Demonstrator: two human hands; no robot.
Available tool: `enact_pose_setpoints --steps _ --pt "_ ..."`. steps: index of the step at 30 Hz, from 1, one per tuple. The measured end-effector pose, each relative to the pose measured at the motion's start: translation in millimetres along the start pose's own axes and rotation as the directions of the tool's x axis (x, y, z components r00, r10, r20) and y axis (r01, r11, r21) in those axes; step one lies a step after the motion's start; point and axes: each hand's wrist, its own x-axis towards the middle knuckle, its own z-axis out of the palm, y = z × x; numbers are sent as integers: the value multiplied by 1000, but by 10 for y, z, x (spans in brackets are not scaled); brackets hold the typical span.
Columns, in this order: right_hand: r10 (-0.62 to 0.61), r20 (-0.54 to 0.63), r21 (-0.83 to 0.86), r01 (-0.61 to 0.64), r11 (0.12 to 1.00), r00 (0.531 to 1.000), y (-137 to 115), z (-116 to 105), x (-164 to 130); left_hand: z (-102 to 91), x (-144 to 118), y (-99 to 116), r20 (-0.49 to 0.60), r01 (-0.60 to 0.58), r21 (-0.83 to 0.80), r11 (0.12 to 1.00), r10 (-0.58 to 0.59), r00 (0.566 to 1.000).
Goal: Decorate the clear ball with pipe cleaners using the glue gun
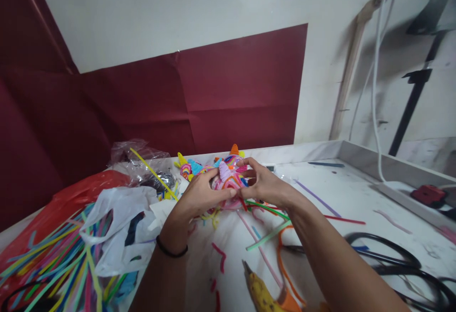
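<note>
From the head camera, both hands meet at the centre of the frame over a white bench (356, 198). The left hand (199, 191) and the right hand (263, 184) close from either side around a pink pipe-cleaner figure (230, 179), fingers curled onto it and thumbs pressing its lilac top. The figure sits just above the bench surface, at mid-frame.

Just behind it, toward the maroon backdrop, lie finished pipe-cleaner pieces (190, 167) in blue, yellow and orange, so some of the making looks done. The pink figure appears well built up, already coiled and thick, though how much of it remains I cannot tell.

At lower left a bundle of unused pipe cleaners (53, 264) spills from a red bag beside a white plastic bag (117, 226). Cut scraps and loose stems (267, 238) scatter below the hands. A yellow glue gun (260, 293) lies at the bottom centre, and black cables (399, 260) loop at lower right.
</note>
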Motion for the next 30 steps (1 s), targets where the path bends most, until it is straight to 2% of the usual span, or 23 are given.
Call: enact_pose_setpoints --steps 4,16,21,30 --pt "2 10 35 -3 999 1000 3 -6 4 -2 12 -39 42 -2 7 1000 1 999" --pt "1 24 78 -3 997 1000 16 -24 10 58 41 -4 16 38 55 998 -38 999" --pt "-22 59 109 15 994 998 25 -43 17 92 72 -37 6 -12 -19 1000 12 1000" --pt "-31 53 188 21 982 998 -49 -66 -12 78 87 -72 23 20 -167 986 -16 1000"
